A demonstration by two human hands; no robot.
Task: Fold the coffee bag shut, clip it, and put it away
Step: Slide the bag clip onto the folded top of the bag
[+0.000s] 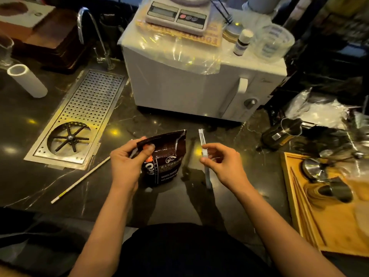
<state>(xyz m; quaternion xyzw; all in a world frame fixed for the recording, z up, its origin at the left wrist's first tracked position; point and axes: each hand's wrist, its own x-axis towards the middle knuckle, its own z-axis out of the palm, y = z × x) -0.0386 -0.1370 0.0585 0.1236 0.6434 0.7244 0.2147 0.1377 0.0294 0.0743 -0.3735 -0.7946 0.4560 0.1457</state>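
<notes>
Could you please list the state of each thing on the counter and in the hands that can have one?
coffee bag: upright, top folded over, not yet clipped
left hand: pinching the bag's folded top
clip: off the bag, held upright
right hand: shut on the clip
microwave: door shut
scale: display blank
small bottle: capped, upright

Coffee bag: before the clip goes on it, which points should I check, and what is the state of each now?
1. Left hand grips the coffee bag near its top: ok.
2. Right hand holds the white clip: ok.
3. Top of the bag folded flat: not ok, one corner stands up.
4. Clip open, ready to slide on: cannot tell.
5. Clip lined up with the fold: not ok, it is beside the bag, apart from it.
6. Bag supported on the counter: cannot tell; its base sits close to the surface.
</notes>
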